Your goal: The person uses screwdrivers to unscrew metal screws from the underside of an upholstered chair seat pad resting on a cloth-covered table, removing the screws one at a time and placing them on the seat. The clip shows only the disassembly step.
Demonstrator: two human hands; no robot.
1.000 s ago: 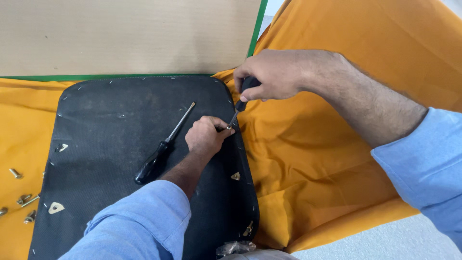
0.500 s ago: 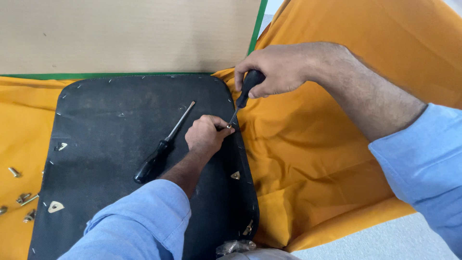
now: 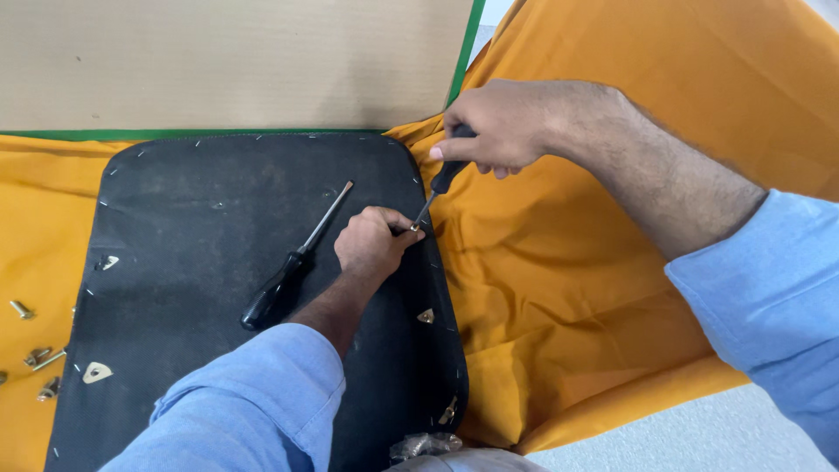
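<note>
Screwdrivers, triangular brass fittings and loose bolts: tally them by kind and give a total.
Black-handled screwdrivers: 2, one in the right hand with its tip by the left hand, one lying on the black padded panel.
Triangular brass fittings on the panel: 3 clearly visible.
Loose brass bolts on the orange cloth: about 4, small and partly cut off.
Total: about 9.

Head camera, looking steeply down from close above the work.

The black panel [image 3: 262, 288] fills the lower left of the frame, orange cloth [image 3: 594, 288] the right, a cardboard sheet [image 3: 227, 61] the upper left; both sleeves enter from the bottom edge and lower right.
</note>
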